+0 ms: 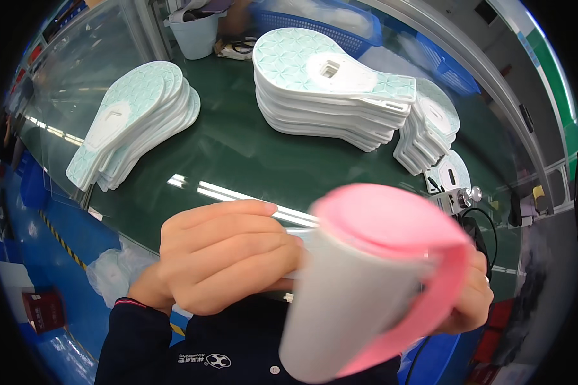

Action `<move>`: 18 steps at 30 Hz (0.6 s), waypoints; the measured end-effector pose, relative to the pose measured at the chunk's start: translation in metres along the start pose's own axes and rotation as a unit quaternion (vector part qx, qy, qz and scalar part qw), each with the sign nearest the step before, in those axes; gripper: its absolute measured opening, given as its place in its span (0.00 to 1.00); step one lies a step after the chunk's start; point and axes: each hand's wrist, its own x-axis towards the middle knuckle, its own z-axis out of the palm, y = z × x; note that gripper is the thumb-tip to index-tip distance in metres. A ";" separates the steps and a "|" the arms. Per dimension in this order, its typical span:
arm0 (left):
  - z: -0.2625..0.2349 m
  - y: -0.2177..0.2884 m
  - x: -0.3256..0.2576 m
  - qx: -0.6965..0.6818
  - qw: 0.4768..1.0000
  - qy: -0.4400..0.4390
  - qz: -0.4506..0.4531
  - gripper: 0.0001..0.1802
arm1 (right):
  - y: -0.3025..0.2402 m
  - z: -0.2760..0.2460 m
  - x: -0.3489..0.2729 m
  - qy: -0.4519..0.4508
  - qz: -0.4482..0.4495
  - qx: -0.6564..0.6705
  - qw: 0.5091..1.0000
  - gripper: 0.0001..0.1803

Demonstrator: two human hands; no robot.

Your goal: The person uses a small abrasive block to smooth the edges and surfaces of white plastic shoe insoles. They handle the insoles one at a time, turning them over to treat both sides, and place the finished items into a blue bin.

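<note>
A white jug [347, 308] with a pink lid and handle looms large and slightly blurred at the lower middle, tilted and in front of my hands. Behind its handle side, my right hand [474, 298] shows only in part; its fingers are mostly hidden, so whether it grips the jug is unclear. My left hand [228, 260] is closed, fingers pressed together and pointing right, with the tips by the jug's left side. A pale strip shows at those fingertips, but I cannot make out what it is.
Paddle-shaped white and mint panels are piled in a left stack [138, 112], a tall middle stack [295, 64] and a right stack [438, 115] on the green table [221, 151]. A metal fixture [456, 201] with knobs stands at right. Blue baskets [340, 32] line the back.
</note>
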 end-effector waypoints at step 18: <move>-0.010 -0.016 -0.003 -0.003 0.998 -0.009 0.060 0.06 | 0.026 -0.037 -0.014 0.000 0.105 -0.018 0.994 0.13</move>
